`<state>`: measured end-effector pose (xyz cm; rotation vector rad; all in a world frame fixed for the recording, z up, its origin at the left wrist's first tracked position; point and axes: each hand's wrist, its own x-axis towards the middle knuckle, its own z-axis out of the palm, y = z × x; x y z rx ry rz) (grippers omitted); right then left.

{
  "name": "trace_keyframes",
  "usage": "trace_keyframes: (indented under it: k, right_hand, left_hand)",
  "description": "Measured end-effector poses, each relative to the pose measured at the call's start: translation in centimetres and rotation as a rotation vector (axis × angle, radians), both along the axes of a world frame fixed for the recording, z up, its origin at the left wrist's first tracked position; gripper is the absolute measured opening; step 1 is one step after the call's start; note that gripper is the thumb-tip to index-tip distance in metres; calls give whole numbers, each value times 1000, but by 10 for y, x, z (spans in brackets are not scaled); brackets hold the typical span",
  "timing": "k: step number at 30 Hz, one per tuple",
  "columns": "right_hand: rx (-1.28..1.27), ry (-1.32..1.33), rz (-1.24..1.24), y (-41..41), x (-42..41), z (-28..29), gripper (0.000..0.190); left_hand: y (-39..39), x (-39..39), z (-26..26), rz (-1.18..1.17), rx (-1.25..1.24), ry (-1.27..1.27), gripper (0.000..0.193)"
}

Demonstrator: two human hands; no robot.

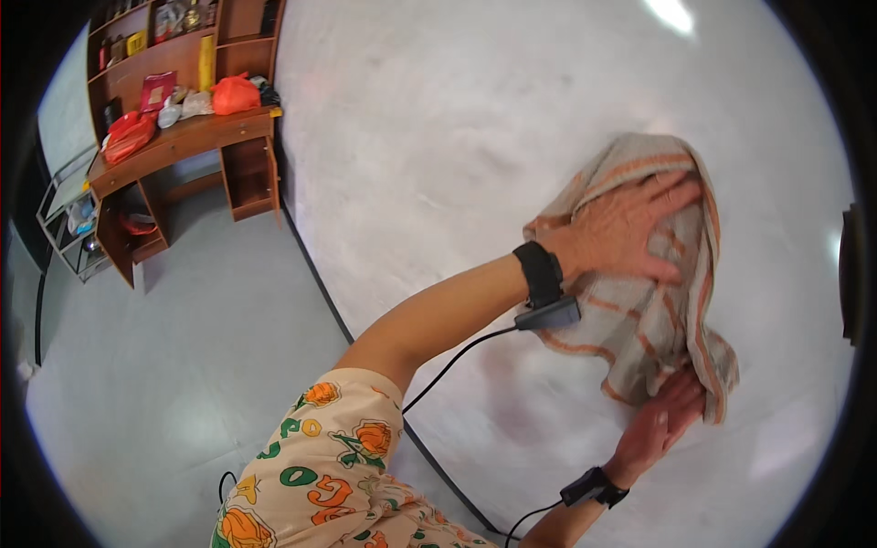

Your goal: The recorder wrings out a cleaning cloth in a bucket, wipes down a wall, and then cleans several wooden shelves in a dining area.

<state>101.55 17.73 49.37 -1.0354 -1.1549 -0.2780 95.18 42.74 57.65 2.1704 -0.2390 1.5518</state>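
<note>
A grey-beige cloth (634, 322) with orange stripes lies bunched and creased against a white wall (411, 137). My left hand (623, 229) holds the cloth to the wall, its palm flat and fingers spread; part of the cloth folds up around the fingertips. Lower down, my right hand (661, 421) reaches to the cloth's bottom edge with its fingers close together. Cloth hides the right fingertips, so whether they grip it cannot be told. Each wrist wears a black strap with a small cabled device, the left device (548, 315) and the right device (586, 485).
A brown wooden desk with shelves (178, 144) stands at the upper left, its lower doors ajar. It bears red plastic bags (235, 94) and other items. Beside it is a metal rack (75, 226). A black skirting strip (315, 270) divides the wall from the grey floor (199, 329).
</note>
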Motion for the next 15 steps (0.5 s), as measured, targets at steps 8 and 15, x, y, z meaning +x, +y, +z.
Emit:
trace_keyframes:
  k: [8, 15]
  right_hand:
    - [-519, 408, 109, 154, -52, -93, 57]
    - [-764, 107, -54, 121, -55, -221, 23]
  left_hand:
    - [151, -27, -202, 565, -487, -85, 94]
    - [16, 8, -409, 27, -990, -3, 93]
